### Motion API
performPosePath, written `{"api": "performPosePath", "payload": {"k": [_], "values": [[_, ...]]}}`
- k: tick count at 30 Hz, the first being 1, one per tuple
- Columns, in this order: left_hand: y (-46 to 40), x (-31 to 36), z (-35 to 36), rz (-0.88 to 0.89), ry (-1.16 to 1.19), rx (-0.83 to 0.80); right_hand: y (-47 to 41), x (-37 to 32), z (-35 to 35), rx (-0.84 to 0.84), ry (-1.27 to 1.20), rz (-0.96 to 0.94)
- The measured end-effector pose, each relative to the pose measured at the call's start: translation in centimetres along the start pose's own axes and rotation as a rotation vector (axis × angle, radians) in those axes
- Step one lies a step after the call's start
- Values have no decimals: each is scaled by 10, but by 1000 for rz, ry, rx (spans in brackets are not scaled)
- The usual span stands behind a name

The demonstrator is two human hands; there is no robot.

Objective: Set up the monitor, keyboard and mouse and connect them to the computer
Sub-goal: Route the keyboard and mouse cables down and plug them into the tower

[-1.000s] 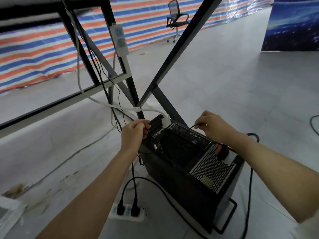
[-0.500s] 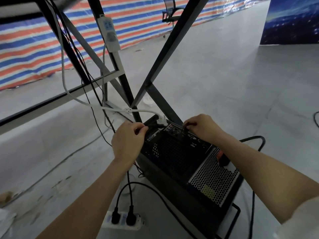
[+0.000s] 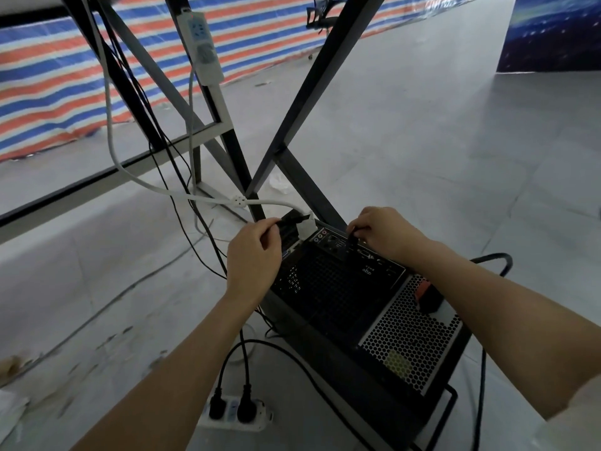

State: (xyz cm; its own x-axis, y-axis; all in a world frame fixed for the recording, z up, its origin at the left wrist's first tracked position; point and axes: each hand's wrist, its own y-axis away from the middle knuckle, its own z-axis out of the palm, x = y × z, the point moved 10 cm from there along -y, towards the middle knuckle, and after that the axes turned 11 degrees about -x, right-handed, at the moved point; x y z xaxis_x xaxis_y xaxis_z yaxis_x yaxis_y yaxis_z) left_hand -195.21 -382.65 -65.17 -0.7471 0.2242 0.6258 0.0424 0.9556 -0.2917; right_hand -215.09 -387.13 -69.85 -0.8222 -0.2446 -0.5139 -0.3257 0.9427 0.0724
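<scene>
1. Computer (image 3: 341, 297): black tower on the floor beneath the counter frame (image 3: 292, 125), rear panel facing up toward the camera; long axis running from far left to near right, port end farthest away.
2. Left hand (image 3: 253, 255): at the far left corner of the rear panel, fingers curled, grip pinched on a thin black cable (image 3: 292, 219) leading toward the ports.
3. Right hand (image 3: 383, 236): over the port row, grip clamped on a small black plug (image 3: 352, 237) held roughly upright, tip down at the ports; whether seated, cannot tell.
4. White cable (image 3: 182, 193): hanging from above, ending in a white plug (image 3: 307, 227) at the panel's far edge, between the hands.
5. Power strip (image 3: 235, 415): white, on the floor near left of the tower, two black plugs inserted.
6. Second strip (image 3: 203, 47): fixed upright on a frame leg.
7. Office chair (image 3: 320, 17): far back, by the striped tarp (image 3: 48, 76).
</scene>
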Motion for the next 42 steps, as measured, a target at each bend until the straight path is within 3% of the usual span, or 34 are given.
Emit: {"api": "performPosePath", "payload": {"k": [11,17,22,25,27,32,36,42], "values": [[-4,-1,8,-93,183,3,-12,11,13,-56,-42,54],[-5,14,2,-30,237,24,-5,3,9,-53,112,68],[2,17,-6,-26,315,28,19,-23,-2,-33,106,-115],[8,14,-8,-33,331,21,31,-47,-11,5,222,-253],[10,17,-10,-16,342,17,25,-51,-17,-7,224,-244],[15,34,-6,78,274,-47,-4,-21,-31,67,-200,118],[15,50,23,194,28,-211,-7,19,-19,117,-726,359],[-6,40,69,135,-203,-382,12,61,13,103,-1119,569]]}}
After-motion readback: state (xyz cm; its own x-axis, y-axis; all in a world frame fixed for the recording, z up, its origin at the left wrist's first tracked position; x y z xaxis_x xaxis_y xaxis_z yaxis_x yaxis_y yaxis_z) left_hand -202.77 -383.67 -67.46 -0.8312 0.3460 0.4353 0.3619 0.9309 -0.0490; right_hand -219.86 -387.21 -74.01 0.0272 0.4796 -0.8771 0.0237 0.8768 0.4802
